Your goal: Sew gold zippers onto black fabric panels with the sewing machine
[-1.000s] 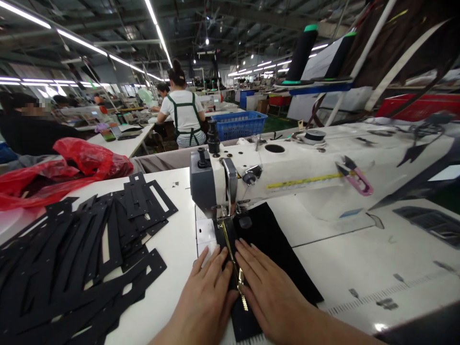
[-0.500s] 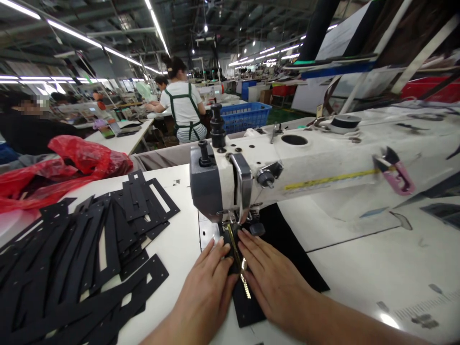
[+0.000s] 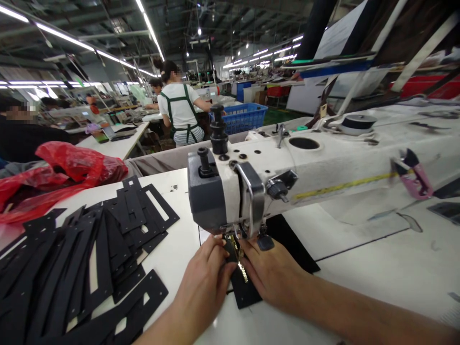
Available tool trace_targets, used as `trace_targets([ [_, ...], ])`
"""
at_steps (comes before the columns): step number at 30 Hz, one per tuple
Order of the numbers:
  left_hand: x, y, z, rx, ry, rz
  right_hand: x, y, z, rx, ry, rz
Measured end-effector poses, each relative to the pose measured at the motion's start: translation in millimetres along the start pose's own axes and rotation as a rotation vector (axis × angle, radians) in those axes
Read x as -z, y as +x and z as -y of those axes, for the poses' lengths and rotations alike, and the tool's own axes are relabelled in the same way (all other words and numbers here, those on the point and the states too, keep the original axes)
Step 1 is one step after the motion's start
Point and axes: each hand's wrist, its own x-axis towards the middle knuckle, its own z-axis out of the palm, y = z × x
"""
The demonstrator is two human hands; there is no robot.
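My left hand [image 3: 208, 282] and right hand [image 3: 275, 278], flat and ungripping on the black fabric [image 3: 247, 292], have advanced up to the sewing machine [image 3: 230, 191] head.

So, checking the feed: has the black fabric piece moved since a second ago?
Yes. The black fabric piece has fed away from the person, further under the sewing machine head, both hands following.

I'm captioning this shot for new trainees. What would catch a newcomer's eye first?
The white sewing machine fills the centre, and both hands, left and right, press a black fabric piece with a gold zipper under its needle. To the left lies a pile of black cutouts, with a red plastic bag behind it.
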Motion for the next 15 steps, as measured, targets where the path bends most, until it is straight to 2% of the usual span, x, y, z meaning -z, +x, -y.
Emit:
trace_targets([
  [7,-3.1,10,8,-0.003,0.062,-0.051,0,13,-6,0.002,0.03,-0.057],
  [15,-4.2,17,17,0.009,0.131,-0.089,-10,17,-14,0.028,0.06,-0.018],
])
